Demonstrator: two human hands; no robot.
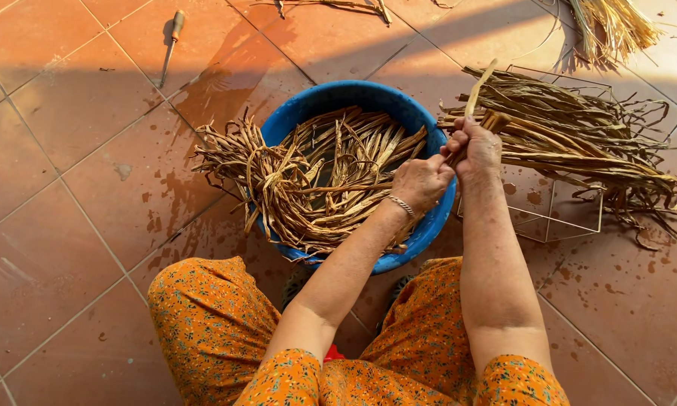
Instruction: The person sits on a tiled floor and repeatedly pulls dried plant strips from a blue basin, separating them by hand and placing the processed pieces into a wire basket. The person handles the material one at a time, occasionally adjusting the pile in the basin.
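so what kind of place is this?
Probably a home courtyard or porch used for handcraft: sunlit terracotta floor tiles with wet splashes, a blue basin of soaked plant strips, and a wire frame under a dry bundle.

I see a floor (60,218) of large terracotta-orange tiles with pale grout lines running diagonally. Dark wet splashes (154,214) mark the tiles just left of the blue basin (353,94), and more spots lie to its right. Warm low sunlight falls across the floor; a broad band of shadow crosses the tiles beyond the basin. No walls or windows show.
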